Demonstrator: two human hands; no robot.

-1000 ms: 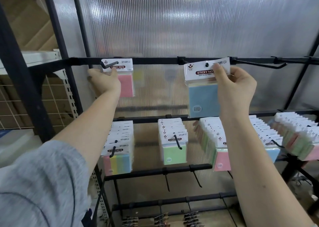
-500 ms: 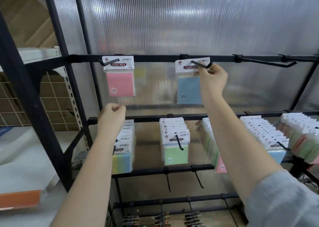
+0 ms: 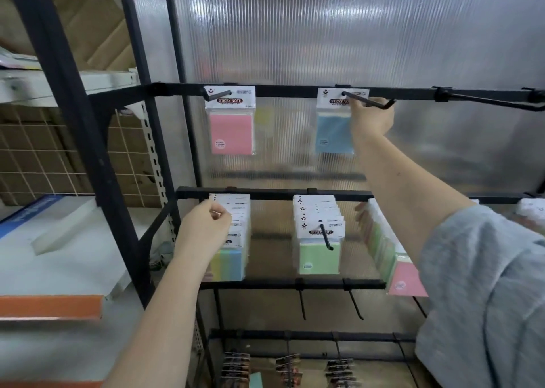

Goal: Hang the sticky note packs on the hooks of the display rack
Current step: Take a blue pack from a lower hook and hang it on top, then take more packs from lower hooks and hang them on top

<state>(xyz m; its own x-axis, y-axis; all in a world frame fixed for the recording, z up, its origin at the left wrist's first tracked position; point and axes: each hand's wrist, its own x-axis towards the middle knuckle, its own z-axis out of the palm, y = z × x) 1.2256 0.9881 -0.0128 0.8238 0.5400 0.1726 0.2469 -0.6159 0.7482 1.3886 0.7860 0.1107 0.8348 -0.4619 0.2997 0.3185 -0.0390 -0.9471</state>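
1. Display rack (image 3: pixel 265 88): black metal bars set in front of a ribbed translucent panel (image 3: pixel 324 34), with hooks projecting toward the viewer.
2. Pink sticky note pack (image 3: pixel 230 121): hung on the left hook (image 3: pixel 219 94) of the top bar, flat against the panel.
3. Blue sticky note pack (image 3: pixel 333 122): hung on the next hook (image 3: pixel 368 101) of the top bar, pushed back near the bar.
4. Right hand (image 3: pixel 370 119): raised to the blue pack, fingers curled at its right edge just under the hook; true pinch on the pack not discernible.
5. Left hand (image 3: pixel 203 231): lower, at the middle bar, thumb and fingers pinching the white header card of the front pack in the multicoloured row (image 3: pixel 233 240).
6. Green row of packs (image 3: pixel 318 237): hung on the centre hook of the middle bar, hook tip protruding in front.
7. Further row (image 3: pixel 389 258) with a pink pack in front: hung right of the green row, partly hidden by the right forearm and grey sleeve (image 3: pixel 483 284).
8. Bare hooks (image 3: pixel 302 302) under the third bar; dark clipped items (image 3: pixel 289 370) at the bottom, too blurred to identify.
9. White shelf (image 3: pixel 59 258) at left, bearing a blue-edged box (image 3: pixel 26 213) and an orange item (image 3: pixel 50 306).
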